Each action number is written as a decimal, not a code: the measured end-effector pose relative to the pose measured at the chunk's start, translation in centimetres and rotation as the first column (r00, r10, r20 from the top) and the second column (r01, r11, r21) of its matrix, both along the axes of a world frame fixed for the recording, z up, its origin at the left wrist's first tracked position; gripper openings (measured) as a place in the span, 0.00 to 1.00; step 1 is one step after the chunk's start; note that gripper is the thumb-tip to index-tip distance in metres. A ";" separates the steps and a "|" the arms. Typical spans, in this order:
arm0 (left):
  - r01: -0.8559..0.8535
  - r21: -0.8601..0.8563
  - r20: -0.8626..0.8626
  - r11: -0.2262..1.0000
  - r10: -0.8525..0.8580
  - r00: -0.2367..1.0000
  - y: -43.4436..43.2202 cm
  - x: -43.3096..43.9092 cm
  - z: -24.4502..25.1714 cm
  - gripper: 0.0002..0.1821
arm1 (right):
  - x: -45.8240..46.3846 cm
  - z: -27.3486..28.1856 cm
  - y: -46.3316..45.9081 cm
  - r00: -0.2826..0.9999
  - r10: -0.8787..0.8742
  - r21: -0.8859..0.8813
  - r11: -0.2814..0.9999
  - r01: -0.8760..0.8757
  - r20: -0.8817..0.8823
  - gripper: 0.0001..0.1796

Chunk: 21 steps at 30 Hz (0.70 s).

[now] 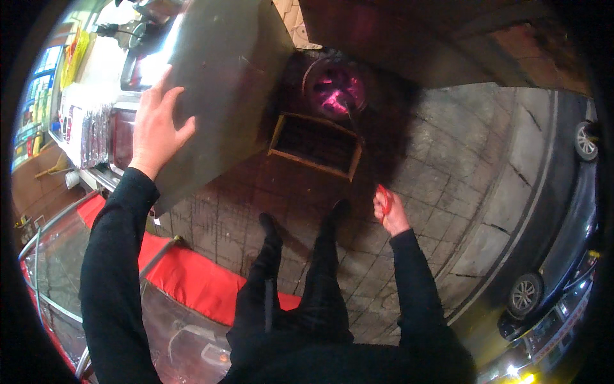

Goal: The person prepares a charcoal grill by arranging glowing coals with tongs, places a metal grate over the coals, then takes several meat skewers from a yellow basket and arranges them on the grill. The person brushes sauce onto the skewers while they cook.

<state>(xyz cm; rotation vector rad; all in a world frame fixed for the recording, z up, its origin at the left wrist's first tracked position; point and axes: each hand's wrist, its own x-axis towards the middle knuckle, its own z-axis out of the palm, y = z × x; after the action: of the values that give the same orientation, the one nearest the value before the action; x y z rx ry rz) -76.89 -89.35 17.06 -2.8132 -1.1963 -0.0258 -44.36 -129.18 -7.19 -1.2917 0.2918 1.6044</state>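
My right hand point(394, 214) is closed around a red handle point(383, 204); the tool it belongs to cannot be made out against the dark ground. My left hand point(160, 120) is raised with its fingers apart and nothing in it. It hovers by the edge of a stall counter, nearest to a metal pan point(121, 134) and the stall's upright metal side panel point(220, 96). On the ground ahead, a round brazier point(307, 79) contains coals point(336, 93) that glow pink. Just before it lies a rectangular box or frame with a wooden rim point(312, 168); its inside is dark.
Stacked foil-like packs point(95, 134) and a yellow basket point(76, 60) are on the counter. Red cloth point(192, 283) and clear plastic sheeting point(192, 331) on metal poles hang at lower left. Paving point(460, 144) runs to a kerb, with a parked dark car point(566, 240) beyond.
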 end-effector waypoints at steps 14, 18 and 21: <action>-0.003 0.000 -0.003 1.000 0.003 1.000 0.2 -0.3 -0.1 0.25 | 4.2 -5.3 4.5 0.941 0.158 -0.087 0.987 -0.138 0.300 0.06; -0.035 -0.035 -0.047 0.999 0.033 0.998 0.1 -0.1 -0.1 0.26 | 2.6 -4.7 -6.9 0.664 0.300 -0.300 0.946 -0.118 0.685 0.13; -0.011 0.018 -0.096 1.000 0.013 0.995 0.2 -0.1 -0.2 0.28 | 4.1 -5.5 -11.6 0.387 0.567 -0.567 0.814 -0.126 0.727 0.21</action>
<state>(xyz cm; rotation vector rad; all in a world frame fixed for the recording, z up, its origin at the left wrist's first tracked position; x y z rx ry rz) -76.99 -89.12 16.83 -2.7575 -1.1856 0.0985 -40.25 -140.75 -12.65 -2.5177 -0.3676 0.9583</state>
